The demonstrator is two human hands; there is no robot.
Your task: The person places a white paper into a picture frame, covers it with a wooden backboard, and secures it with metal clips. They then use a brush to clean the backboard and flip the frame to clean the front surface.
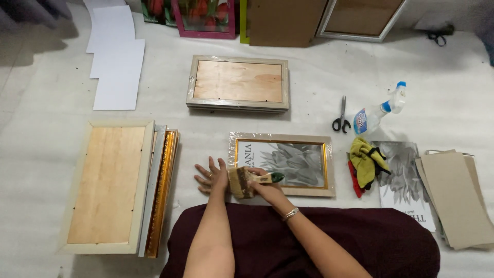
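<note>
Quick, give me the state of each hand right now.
Left hand: open, fingers spread, flat on the floor covering beside the picture frame.
Right hand: closed, holding a wide paintbrush over the frame's left edge.

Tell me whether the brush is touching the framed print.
Touching. The head view shows the brush, held in the right hand, with its bristles resting on the lower left corner of the framed print.

I see open floor between the picture frame [282,164] near my hands and the stacked frames [238,83] beyond it, while a frame pile [116,188] blocks the left and scissors [341,116], spray bottle [380,109], cloths [366,163] crowd the right.
</note>
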